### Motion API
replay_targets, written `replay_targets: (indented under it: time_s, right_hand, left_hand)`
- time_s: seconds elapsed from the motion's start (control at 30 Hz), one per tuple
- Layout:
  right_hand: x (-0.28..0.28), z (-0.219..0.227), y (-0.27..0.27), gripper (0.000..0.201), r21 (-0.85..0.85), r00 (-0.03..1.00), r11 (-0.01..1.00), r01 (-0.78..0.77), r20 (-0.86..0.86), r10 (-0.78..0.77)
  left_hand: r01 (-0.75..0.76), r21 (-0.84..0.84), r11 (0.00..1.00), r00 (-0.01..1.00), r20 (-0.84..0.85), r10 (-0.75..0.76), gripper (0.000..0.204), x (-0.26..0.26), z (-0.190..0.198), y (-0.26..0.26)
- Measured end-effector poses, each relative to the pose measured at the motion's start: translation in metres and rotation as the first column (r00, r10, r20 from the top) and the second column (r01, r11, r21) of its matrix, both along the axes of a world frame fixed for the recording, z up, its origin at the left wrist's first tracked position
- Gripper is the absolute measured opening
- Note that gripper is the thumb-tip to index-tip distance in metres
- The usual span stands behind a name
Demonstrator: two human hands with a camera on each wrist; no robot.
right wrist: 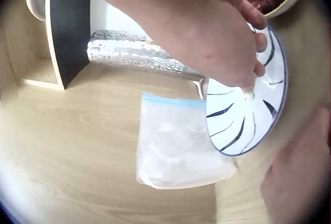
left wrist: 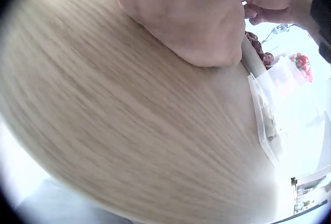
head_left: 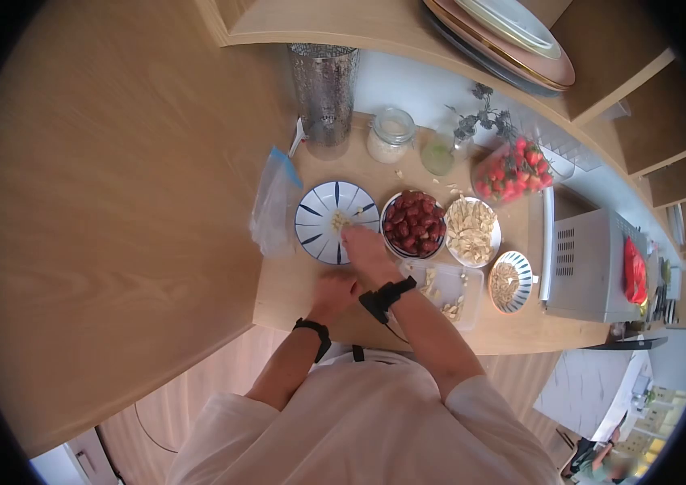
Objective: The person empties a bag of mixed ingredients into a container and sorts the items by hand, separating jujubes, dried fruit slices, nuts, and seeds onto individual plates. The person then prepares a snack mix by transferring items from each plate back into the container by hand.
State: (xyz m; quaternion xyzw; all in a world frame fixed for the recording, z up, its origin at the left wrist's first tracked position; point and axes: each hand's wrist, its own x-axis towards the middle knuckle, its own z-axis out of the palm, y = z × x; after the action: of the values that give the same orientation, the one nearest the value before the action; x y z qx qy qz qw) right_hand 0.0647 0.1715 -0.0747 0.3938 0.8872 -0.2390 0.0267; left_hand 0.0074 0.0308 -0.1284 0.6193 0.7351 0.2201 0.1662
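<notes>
Several small pale pieces (head_left: 340,219) lie on the striped plate (head_left: 319,212), with the right hand (head_left: 366,249) curled and its fingertips down at them — whether it pinches one, I cannot tell. The left hand (head_left: 333,293) is low over the worktop (head_left: 290,283), its grip hidden. Crowding the plate: a clear bag (head_left: 273,208) and a bowl of dark red fruit (head_left: 414,225) — the plastic box (head_left: 472,293) lies beside the right wrist.

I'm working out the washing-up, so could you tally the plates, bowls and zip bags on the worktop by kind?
Plates: 1
Bowls: 3
Zip bags: 1
Total: 5
</notes>
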Motion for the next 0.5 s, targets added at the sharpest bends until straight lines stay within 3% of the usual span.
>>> replay_targets:
  time_s: [0.07, 0.13, 0.2, 0.27, 0.37, 0.5]
  right_hand:
    - [-0.003, -0.023, 0.004, 0.01, 0.176, 0.993, 0.98, -0.095, -0.058, 0.107]
    - [-0.01, -0.012, 0.006, 0.012, 0.18, 0.994, 0.978, -0.107, 0.004, 0.108]
    - [-0.019, 0.004, 0.011, 0.014, 0.198, 0.992, 0.973, -0.118, 0.061, 0.108]
    - [-0.025, 0.016, 0.016, 0.022, 0.198, 0.997, 0.98, 0.028, 0.058, -0.04]
    - [-0.023, 0.01, 0.022, 0.028, 0.184, 0.993, 0.977, 0.108, 0.035, -0.116]
    - [-0.021, -0.003, 0.027, 0.031, 0.186, 0.996, 0.981, 0.059, 0.061, -0.071]
  left_hand:
    - [0.013, -0.024, 1.0, 0.999, 0.03, -0.012, 0.011, 0.0, -0.002, -0.003]
    - [0.047, -0.16, 0.986, 0.999, 0.026, -0.043, 0.012, 0.0, 0.002, -0.005]
    - [0.052, -0.163, 0.985, 0.999, 0.014, -0.051, 0.013, -0.001, 0.004, -0.004]
    - [0.057, -0.155, 0.986, 0.998, 0.0, -0.058, 0.014, -0.002, 0.006, 0.0]
    - [0.026, -0.113, 0.993, 1.0, -0.014, -0.028, 0.017, 0.001, 0.007, -0.002]
    - [0.018, -0.171, 0.985, 0.997, -0.072, -0.03, 0.02, 0.002, -0.001, -0.003]
